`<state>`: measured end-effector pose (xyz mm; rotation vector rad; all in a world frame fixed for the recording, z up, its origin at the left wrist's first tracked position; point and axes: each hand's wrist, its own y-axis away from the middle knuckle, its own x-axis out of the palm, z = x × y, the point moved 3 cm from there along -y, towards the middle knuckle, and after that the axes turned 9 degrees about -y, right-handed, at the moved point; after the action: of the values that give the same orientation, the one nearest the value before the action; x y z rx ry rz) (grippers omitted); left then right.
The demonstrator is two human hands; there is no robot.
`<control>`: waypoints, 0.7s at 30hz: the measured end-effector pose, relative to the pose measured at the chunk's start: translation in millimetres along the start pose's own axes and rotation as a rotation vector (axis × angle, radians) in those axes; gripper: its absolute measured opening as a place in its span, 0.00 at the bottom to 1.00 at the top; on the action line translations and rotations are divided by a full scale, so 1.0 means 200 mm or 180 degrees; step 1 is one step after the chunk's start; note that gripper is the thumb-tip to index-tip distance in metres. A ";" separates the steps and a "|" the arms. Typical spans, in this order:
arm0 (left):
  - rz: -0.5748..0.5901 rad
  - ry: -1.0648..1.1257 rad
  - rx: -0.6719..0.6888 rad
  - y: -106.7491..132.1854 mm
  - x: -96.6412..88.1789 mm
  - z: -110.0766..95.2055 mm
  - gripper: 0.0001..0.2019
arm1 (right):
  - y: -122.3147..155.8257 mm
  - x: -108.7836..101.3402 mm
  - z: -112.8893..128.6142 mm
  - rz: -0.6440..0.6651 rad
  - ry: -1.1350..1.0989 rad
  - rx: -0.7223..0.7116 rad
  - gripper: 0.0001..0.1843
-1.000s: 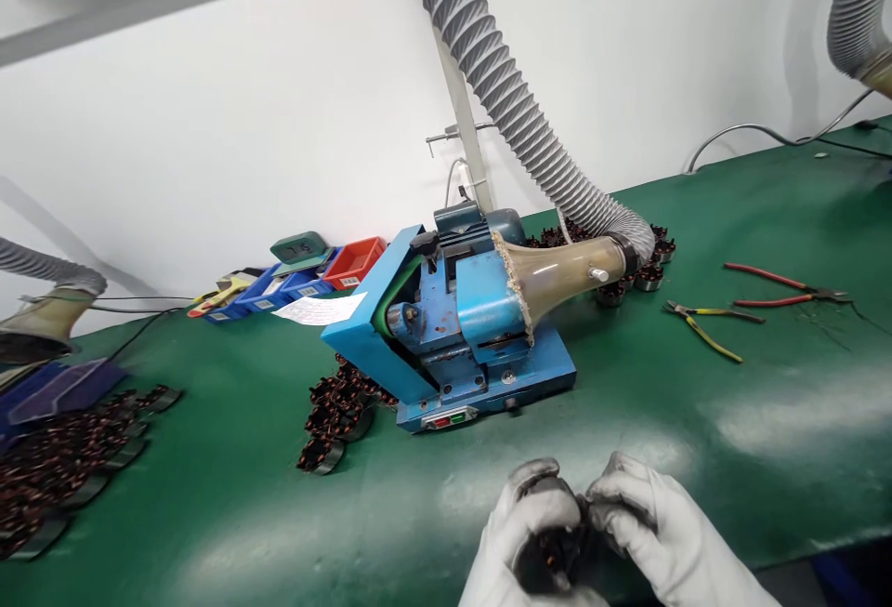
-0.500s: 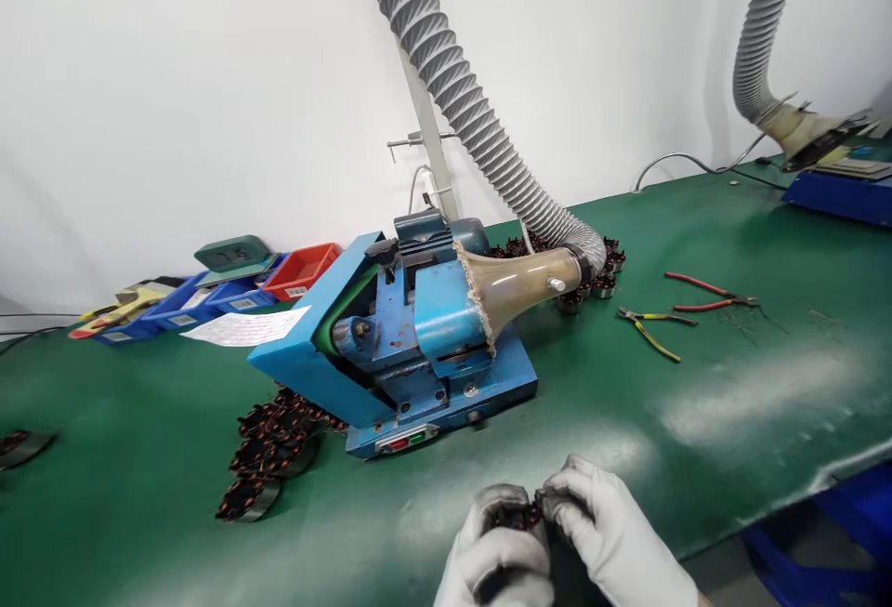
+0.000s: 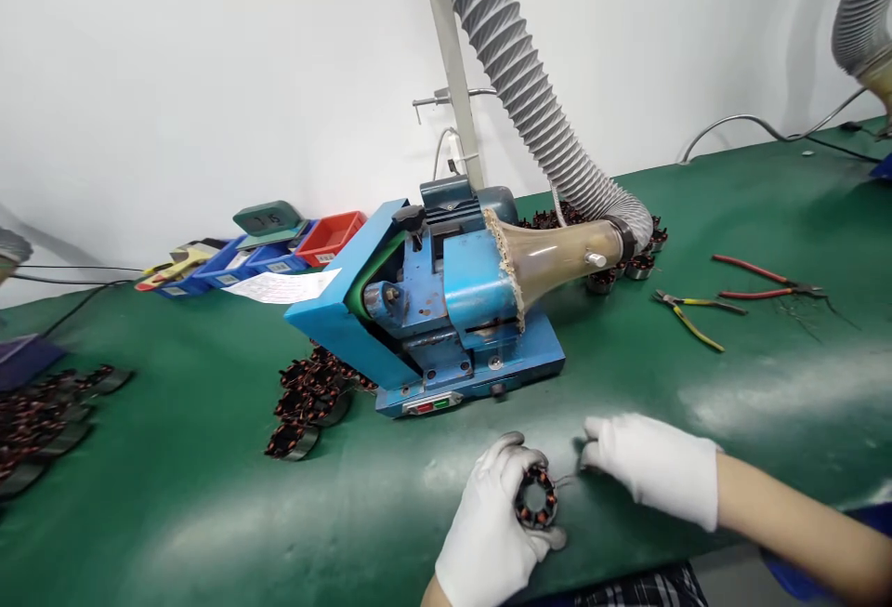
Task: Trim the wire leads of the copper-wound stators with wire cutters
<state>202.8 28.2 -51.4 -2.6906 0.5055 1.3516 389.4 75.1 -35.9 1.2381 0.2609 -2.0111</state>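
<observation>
The fingers (image 3: 505,468) of the left hand (image 3: 488,533) are curled around a small round motor core (image 3: 536,498) wound with copper wire, which is held just above the near edge of the green bench (image 3: 209,514) with its open centre turned towards the camera. The fingers (image 3: 597,444) of the right hand (image 3: 655,468) are drawn together at their tips, just to the right of the core; whether a thin wire is pinched between them cannot be told. Both hands are covered by white gloves. Behind the hands, a blue machine (image 3: 432,310) is set on the bench, and a ribbed grey hose (image 3: 530,96) is joined to its funnel. A heap of similar cores (image 3: 310,398) is piled at the left of the machine, and more are seen behind the funnel. Two pairs of pliers (image 3: 697,314) are laid well apart to the right, and small coloured bins (image 3: 279,249) are lined up by the wall.
</observation>
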 end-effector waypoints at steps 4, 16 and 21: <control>-0.0037 0.0005 0.0156 0.01 0.00 0.01 0.32 | 0.06 -0.25 -0.36 -0.0427 0.0385 0.0729 0.14; -0.0174 -0.1029 -0.0211 -0.02 0.09 -0.17 0.13 | 0.16 -0.36 -0.78 -0.2185 0.0713 0.2740 0.35; -0.0436 -0.0675 -0.0285 0.00 0.12 -0.14 0.11 | 0.17 -0.22 -0.64 -0.2592 0.0120 0.2795 0.29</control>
<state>236.7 16.9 -53.7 -2.5518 0.2414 1.6295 511.5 140.1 -57.3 1.9025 -0.1744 -2.9708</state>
